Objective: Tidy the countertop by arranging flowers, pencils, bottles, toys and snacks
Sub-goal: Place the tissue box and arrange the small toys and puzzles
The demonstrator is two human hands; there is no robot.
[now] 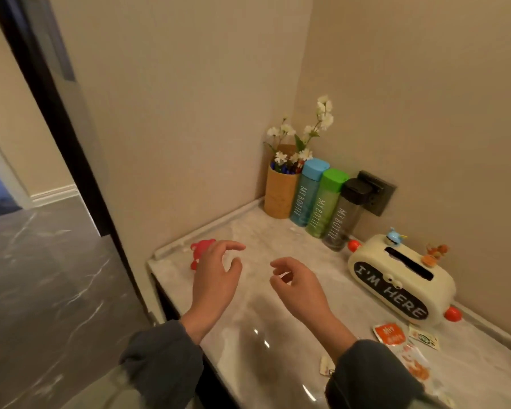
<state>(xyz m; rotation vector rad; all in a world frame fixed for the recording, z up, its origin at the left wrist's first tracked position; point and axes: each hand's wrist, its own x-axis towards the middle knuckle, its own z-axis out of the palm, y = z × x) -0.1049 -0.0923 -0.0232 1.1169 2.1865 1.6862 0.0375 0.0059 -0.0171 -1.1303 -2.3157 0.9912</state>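
A cork cup (279,196) in the back corner holds white flowers (307,134) and pencils (286,168). Beside it stand three bottles in a row: blue (307,193), green (325,203) and black-capped (344,215). A red toy (199,249) lies near the counter's left edge, partly hidden behind my left hand (216,278), which hovers over it with fingers loosely spread and empty. My right hand (298,286) floats above the marble countertop (266,231), fingers relaxed, holding nothing. Snack packets (391,333) lie at the right front.
A cream tissue box (401,278) lettered "I'M HERE" sits against the right wall, with small figurines (396,236) on top. A wall socket with a plug (375,191) is behind the bottles. The counter drops off at the left to a dark tiled floor (42,290).
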